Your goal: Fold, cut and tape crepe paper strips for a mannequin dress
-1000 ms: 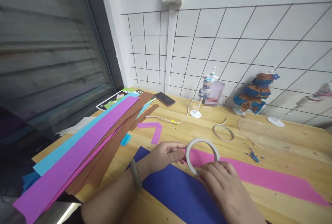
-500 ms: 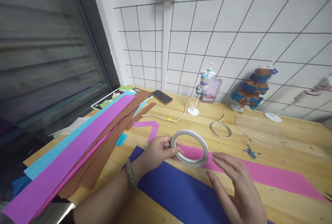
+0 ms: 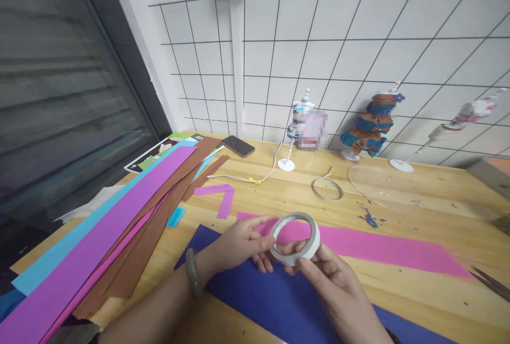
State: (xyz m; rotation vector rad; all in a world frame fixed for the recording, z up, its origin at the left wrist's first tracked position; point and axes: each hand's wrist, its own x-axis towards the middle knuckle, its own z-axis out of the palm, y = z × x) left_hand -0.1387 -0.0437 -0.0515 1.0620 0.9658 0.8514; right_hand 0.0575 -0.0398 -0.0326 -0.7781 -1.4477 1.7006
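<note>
A roll of white double-sided tape (image 3: 313,243) is held tilted in the air between both hands. My left hand (image 3: 245,243), with a greenish bangle at its wrist, pinches the roll's left edge between thumb and fingers. My right hand (image 3: 334,275) grips its lower right side, thumb in front and fingers behind and under. Below the hands lies a dark blue paper strip (image 3: 258,291) on the wooden table (image 3: 422,296). Just beyond it a pink paper strip (image 3: 382,246) stretches to the right, partly hidden by the roll and hands.
Brown, purple and light blue paper strips (image 3: 107,216) pile up at left. A phone (image 3: 238,146), a thin tape ring (image 3: 327,190) and small dress forms (image 3: 368,126) stand or lie toward the tiled wall. Scissors (image 3: 492,283) rest at the right edge, near paper scraps (image 3: 370,219).
My right hand has closed from open fingers onto the tape roll, which has turned in the hands. The view has shifted right, bringing the scissors into sight.
</note>
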